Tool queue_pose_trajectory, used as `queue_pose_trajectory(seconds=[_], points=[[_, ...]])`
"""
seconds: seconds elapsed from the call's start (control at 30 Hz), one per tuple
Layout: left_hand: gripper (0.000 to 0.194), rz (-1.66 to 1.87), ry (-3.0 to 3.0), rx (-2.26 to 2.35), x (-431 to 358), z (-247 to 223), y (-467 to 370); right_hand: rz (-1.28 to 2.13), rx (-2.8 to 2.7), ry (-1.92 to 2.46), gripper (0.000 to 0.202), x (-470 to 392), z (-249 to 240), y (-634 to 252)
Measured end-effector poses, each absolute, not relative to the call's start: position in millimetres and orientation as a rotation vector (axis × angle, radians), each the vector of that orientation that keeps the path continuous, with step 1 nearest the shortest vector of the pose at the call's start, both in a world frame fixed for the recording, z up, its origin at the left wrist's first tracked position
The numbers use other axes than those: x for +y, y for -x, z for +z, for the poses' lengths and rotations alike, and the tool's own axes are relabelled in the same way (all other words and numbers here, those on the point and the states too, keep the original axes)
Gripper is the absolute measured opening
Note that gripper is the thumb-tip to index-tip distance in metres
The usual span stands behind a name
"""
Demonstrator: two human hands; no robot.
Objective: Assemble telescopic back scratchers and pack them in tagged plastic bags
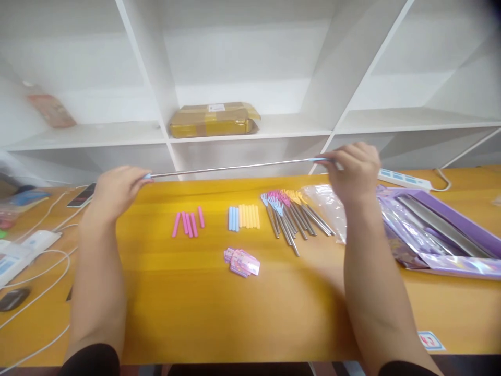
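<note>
A thin metal telescopic back scratcher [235, 167] with light blue ends is stretched out long and nearly level above the table's back edge. My left hand [119, 190] is closed on its blue left end. My right hand [352, 169] grips the blue right end, which the fingers mostly cover. Below it, several shorter back scratchers [291, 214] with blue, pink and yellow claw heads lie in a pile. To their left are yellow tubes [249, 216], blue tubes [234, 219] and loose pink tubes [190, 224]. Pink labels or cards [241, 262] lie stacked nearer me.
A clear plastic bag [326, 201] lies beside the pile. A purple box [442, 235] with wrapped contents stands at the right, a power strip [405, 179] behind it. Cables, a phone [82, 195] and a mouse [14, 299] are at the left. A taped parcel [213, 119] sits on the shelf.
</note>
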State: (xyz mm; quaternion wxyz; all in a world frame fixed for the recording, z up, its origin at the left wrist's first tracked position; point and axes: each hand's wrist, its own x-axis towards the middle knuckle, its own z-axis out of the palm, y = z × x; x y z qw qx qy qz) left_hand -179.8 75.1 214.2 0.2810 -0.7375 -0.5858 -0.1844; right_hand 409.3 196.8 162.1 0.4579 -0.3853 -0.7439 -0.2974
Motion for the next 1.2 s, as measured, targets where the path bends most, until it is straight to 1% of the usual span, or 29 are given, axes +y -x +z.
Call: queue_pose_trajectory(seconds=[0.07, 0.13, 0.27, 0.33, 0.43, 0.53, 0.63, 0.77, 0.87, 0.97, 1.1, 1.2], points=[[0.049, -0.442, 1.963, -1.629, 67, 219, 193, -0.766, -1.671, 1.104, 0.037, 205, 159, -447], [0.051, -0.377, 1.968, -1.665, 60, 222, 192, -0.782, -1.554, 1.223, 0.031, 206, 156, -470], [0.041, -0.318, 1.962, -1.677, 53, 226, 173, -0.745, -1.494, 1.290, 0.014, 197, 159, -479], [0.036, -0.291, 1.959, -1.677, 51, 227, 163, -0.692, -1.490, 1.340, 0.011, 193, 162, -475], [0.030, -0.262, 1.893, -1.719, 47, 226, 154, -0.593, -1.517, 1.400, 0.010, 190, 165, -470], [0.021, -0.328, 1.828, -1.731, 44, 223, 147, -0.528, -1.539, 1.418, 0.010, 192, 165, -470], [0.024, -0.382, 1.800, -1.709, 43, 221, 143, -0.507, -1.512, 1.475, 0.015, 196, 166, -471], [0.021, -0.400, 1.719, -1.695, 42, 222, 142, -0.515, -1.474, 1.558, 0.019, 201, 169, -473], [0.020, -0.426, 1.686, -1.674, 39, 223, 143, -0.523, -1.487, 1.539, 0.021, 200, 169, -472], [0.018, -0.466, 1.681, -1.622, 36, 224, 143, -0.526, -1.518, 1.480, 0.018, 194, 168, -469], [0.012, -0.537, 1.719, -1.475, 29, 228, 144, -0.540, -1.560, 1.427, 0.010, 185, 168, -467], [0.015, -0.607, 1.800, -1.392, 25, 233, 149, -0.557, -1.556, 1.444, 0.012, 181, 171, -468]])
